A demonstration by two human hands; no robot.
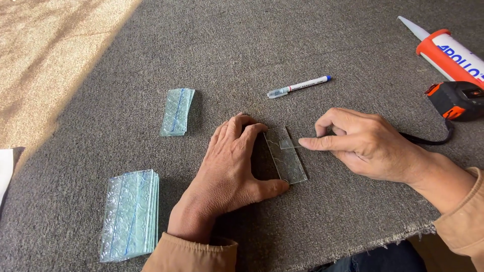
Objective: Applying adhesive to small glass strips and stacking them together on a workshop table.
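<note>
A small rectangular piece of patterned clear glass (287, 156) lies flat on the grey carpeted surface (252, 45). My left hand (229, 168) rests palm down beside it, fingers and thumb touching its left edge and near corner. My right hand (360, 143) is pinched, thumb and forefinger closed on a thin clear sliver (290, 144) lying across the glass piece's right edge.
Two stacks of similar glass pieces lie to the left, a small one (177, 111) and a larger one (131, 214). A white marker with a blue cap (298, 86) lies beyond the hands. A sealant tube (448, 50) and an orange-black tape measure (456, 100) sit at the right. The carpet's frayed edge (383, 242) runs below.
</note>
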